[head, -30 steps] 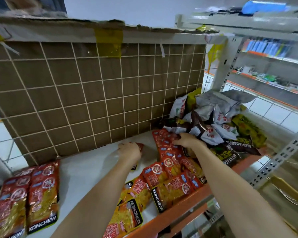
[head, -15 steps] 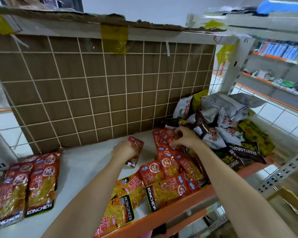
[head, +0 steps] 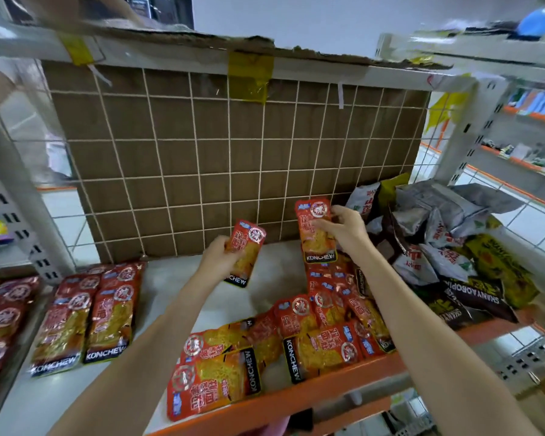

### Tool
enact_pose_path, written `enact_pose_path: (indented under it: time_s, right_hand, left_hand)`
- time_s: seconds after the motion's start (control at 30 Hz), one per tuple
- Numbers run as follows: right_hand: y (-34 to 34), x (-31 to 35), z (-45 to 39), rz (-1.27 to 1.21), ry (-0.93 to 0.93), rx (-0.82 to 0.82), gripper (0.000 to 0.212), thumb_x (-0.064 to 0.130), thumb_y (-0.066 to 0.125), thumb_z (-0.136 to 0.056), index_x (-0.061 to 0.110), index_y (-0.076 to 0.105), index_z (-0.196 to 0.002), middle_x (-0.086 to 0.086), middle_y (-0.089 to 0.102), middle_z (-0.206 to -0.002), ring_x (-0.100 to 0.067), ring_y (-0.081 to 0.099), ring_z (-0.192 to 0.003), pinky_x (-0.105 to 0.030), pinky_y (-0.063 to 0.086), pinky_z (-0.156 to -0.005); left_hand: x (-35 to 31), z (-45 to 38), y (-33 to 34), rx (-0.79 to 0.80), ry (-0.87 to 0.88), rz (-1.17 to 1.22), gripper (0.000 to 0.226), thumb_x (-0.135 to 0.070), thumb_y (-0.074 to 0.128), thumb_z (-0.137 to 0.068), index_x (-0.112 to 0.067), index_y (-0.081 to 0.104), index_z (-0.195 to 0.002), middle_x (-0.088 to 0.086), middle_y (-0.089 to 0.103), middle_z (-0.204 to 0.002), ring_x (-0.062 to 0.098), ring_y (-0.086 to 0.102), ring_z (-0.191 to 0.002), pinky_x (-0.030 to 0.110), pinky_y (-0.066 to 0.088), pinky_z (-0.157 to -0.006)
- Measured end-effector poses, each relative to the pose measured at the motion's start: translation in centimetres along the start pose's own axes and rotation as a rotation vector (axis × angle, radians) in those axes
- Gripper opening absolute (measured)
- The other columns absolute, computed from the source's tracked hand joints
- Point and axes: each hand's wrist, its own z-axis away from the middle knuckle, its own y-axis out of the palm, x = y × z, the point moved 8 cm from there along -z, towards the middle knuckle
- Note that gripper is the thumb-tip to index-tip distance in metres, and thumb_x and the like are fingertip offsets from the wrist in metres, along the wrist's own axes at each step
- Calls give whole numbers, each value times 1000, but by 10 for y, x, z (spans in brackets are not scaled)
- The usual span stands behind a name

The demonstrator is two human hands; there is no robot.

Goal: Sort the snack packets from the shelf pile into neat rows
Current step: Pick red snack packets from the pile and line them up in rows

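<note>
Left hand: the left hand [head: 216, 258] is grasping one red packet [head: 245, 251] by its left edge, with the thumb lying on the front. It is holding the packet upright above the white shelf [head: 265, 269], near the middle of the view.

Right hand: the right hand [head: 343, 229] is pinching a second red packet [head: 315, 231] at its right edge, fingers curled around the upper part. This packet is also standing upright in the air, at about 2 o'clock from the first one and a little higher.

Held packets: both are showing a red top with a round white emblem, an orange-yellow snack picture in the middle, and a black band at the bottom with the word KONCHEW.

Loose red packets: a heap of the same packets [head: 296, 341] is lying at 6 o'clock from the right hand, along the orange front edge [head: 359, 382] of the shelf. They are overlapping and pointing in different directions.

Sorted row: two neat red packets [head: 88, 316] are lying flat side by side at 8 o'clock from the left hand, labels toward the viewer. More red packets [head: 4, 322] are lying further to the left, blurred.

Mixed pile: silver, dark and yellow packets [head: 447, 253] are crowding together at 3 o'clock from the right hand, touching the red heap.

Back wall: brown cardboard [head: 202, 158] is standing behind a white wire grid [head: 265, 176].
</note>
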Motion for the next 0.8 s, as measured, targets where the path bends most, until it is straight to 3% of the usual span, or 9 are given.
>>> enact_pose_path:
  time_s: [0.07, 0.2, 0.33, 0.47, 0.57, 0.67, 0.8]
  right_hand:
    - [11, 11, 6, -123, -2, -39, 40, 31, 72, -82, 11, 61, -115, -3, 68, -106, -17, 67, -91, -36, 56, -81]
    - [51, 38, 26, -355, -1, -48, 27, 26, 68, -86, 15, 59, -109, 0, 67, -104, -13, 66, -94, -28, 55, -80]
    - [108, 65, 55, -428, 57, 24, 20, 26, 65, -88, 17, 59, -106, -1, 67, -104, -12, 64, -91, -27, 53, -79]
    - [167, 81, 91, -440, 158, 153, 14, 19, 60, -92, 13, 55, -104, -3, 63, -95, -15, 60, -83, -22, 49, -59]
    - [208, 79, 117, -426, 235, 222, 13, 13, 57, -93, 14, 54, -106, -6, 62, -97, -18, 60, -83, -25, 49, -56]
    - [242, 83, 141, -411, 242, 254, 15, 5, 58, -91, 13, 57, -103, -6, 62, -90, -15, 59, -71, -22, 48, -48]
    - [285, 93, 172, -343, 214, 353, 15, 4, 63, -87, 14, 60, -99, -5, 67, -88, -14, 63, -71, -22, 53, -53]
  left_hand:
    - [3, 5, -20, -12, 16, 101, 21, -11, 64, -87, -10, 53, -104, 16, 63, -108, 26, 60, -92, 33, 46, -75]
    - [22, 17, -70, -67, 5, 193, 33, -19, 60, -91, -8, 50, -121, 13, 62, -113, 29, 62, -98, 41, 50, -87]
    - [48, 42, -128, -167, 21, 343, 29, -15, 57, -93, -16, 48, -121, 2, 59, -106, 14, 60, -83, 28, 48, -72]
    - [87, 68, -190, -260, 19, 369, 22, -12, 58, -91, -11, 54, -113, 10, 64, -101, 18, 61, -77, 27, 50, -67]
    - [126, 90, -238, -391, -18, 290, 21, -8, 57, -92, -12, 53, -112, 12, 62, -104, 23, 59, -85, 36, 50, -80]
    - [157, 107, -259, -400, -73, 171, 30, -8, 55, -92, -11, 49, -121, 10, 61, -110, 32, 60, -101, 48, 50, -89]
    - [164, 120, -247, -315, -36, 23, 35, -8, 57, -90, -11, 48, -124, 3, 59, -115, 23, 56, -107, 36, 46, -90]
